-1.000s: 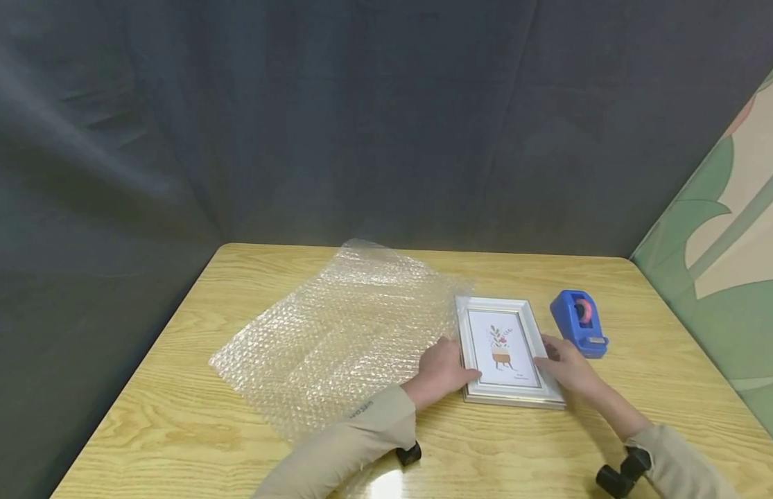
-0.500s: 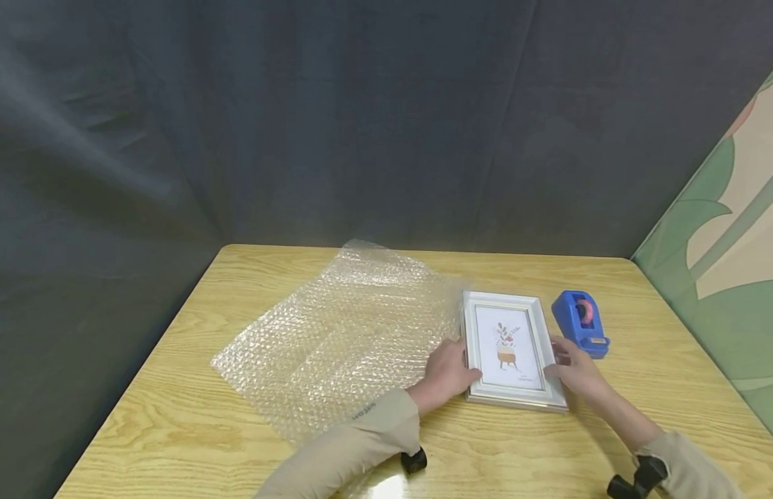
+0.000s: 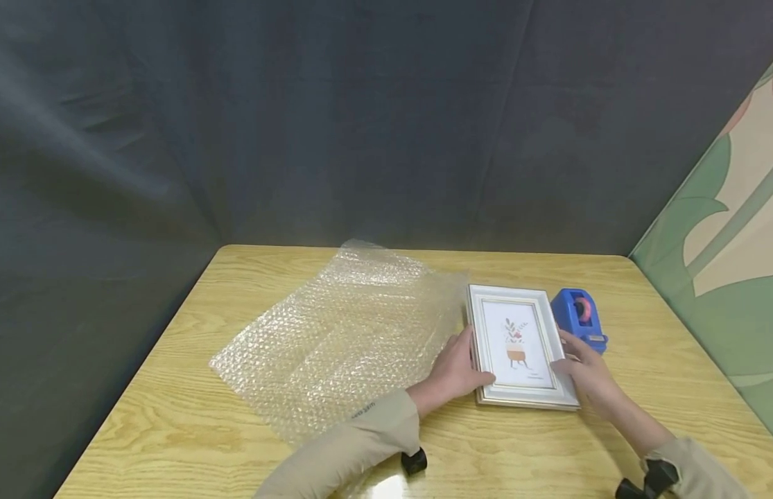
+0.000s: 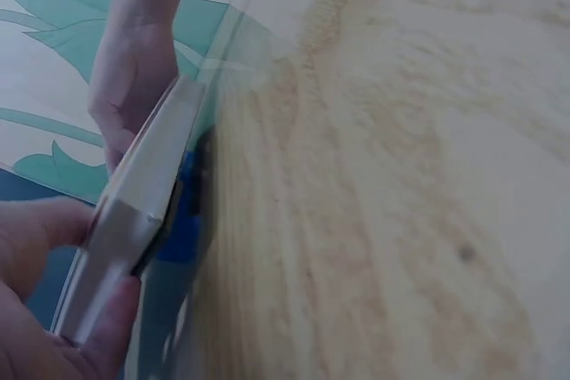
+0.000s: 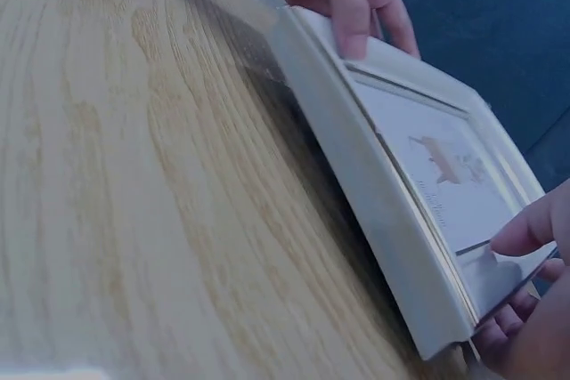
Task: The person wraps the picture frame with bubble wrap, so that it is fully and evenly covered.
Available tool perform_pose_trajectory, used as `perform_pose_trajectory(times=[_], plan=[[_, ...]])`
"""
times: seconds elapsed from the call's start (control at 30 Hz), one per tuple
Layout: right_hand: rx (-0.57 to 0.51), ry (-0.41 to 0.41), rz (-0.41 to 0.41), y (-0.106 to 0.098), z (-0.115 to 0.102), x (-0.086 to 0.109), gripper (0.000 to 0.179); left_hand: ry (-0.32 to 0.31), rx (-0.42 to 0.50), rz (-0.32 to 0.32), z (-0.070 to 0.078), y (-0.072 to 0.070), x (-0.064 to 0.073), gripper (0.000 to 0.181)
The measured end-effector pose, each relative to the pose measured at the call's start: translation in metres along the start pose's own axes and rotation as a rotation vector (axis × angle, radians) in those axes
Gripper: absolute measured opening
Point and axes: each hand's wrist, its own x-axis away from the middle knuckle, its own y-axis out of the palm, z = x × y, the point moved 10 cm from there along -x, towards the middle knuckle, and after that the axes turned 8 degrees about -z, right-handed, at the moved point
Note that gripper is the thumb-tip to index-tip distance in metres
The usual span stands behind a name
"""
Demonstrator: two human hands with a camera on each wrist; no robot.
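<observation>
Head view: white rectangular picture frame (image 3: 518, 343) with thin gold lines, right of clear plastic bubble-wrap sheet (image 3: 349, 339). Gripped at opposite sides by left hand (image 3: 456, 366) and right hand (image 3: 588, 372). Just shifted farther right of sheet, so seemingly carried. Blue plastic tape dispenser (image 3: 583, 328), beyond frame from sheet

Bubble wrap (image 3: 342, 333) lies on the worktop (image 3: 168, 416) left of the picture frame (image 3: 517, 346), which is between the left hand (image 3: 453, 367) and right hand (image 3: 587, 371), the tape dispenser (image 3: 567, 317) right of it and a curtain (image 3: 386, 125) behind.
</observation>
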Motion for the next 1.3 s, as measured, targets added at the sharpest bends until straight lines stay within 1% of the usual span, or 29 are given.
perform_pose_trajectory(times=[0.1,0.23,0.3,0.4,0.47,0.53,0.6,0.7,0.77,0.87,0.97,1.07,1.17,1.3], plan=[[-0.025,0.010,0.021,-0.002,0.001,0.000,0.064,0.033,0.054,-0.020,0.004,-0.003,-0.001,0.096],[-0.001,0.023,0.026,-0.003,-0.005,-0.001,0.067,0.078,0.128,-0.048,0.007,-0.012,-0.002,0.097],[0.012,0.006,0.016,-0.002,-0.013,-0.002,0.068,0.109,0.164,-0.057,0.006,-0.019,-0.002,0.097],[0.035,-0.039,-0.007,0.002,-0.028,-0.005,0.068,0.128,0.197,-0.067,0.002,-0.033,-0.001,0.096],[0.044,-0.088,-0.026,0.006,-0.039,-0.008,0.067,0.127,0.195,-0.072,-0.003,-0.041,0.001,0.097],[0.058,-0.116,-0.048,0.010,-0.049,-0.010,0.066,0.117,0.188,-0.077,-0.008,-0.050,0.003,0.100],[0.066,-0.128,-0.075,0.016,-0.056,-0.013,0.066,0.118,0.180,-0.082,-0.013,-0.057,0.004,0.103],[0.066,-0.138,-0.086,0.024,-0.065,-0.018,0.066,0.125,0.177,-0.083,-0.019,-0.068,0.007,0.105],[0.044,-0.145,-0.091,0.029,-0.071,-0.022,0.065,0.128,0.184,-0.085,-0.023,-0.074,0.010,0.105],[-0.021,-0.176,-0.097,0.039,-0.080,-0.029,0.065,0.115,0.200,-0.085,-0.032,-0.084,0.014,0.103],[-0.053,-0.184,-0.118,0.050,-0.089,-0.035,0.065,0.098,0.223,-0.081,-0.043,-0.094,0.017,0.101],[-0.046,-0.187,-0.144,0.062,-0.098,-0.043,0.066,0.096,0.228,-0.070,-0.052,-0.107,0.021,0.100],[-0.048,-0.205,-0.178,0.078,-0.108,-0.051,0.070,0.091,0.220,-0.063,-0.060,-0.121,0.026,0.100],[-0.068,-0.228,-0.230,0.099,-0.118,-0.061,0.074,0.052,0.192,-0.047,-0.075,-0.139,0.033,0.101]])
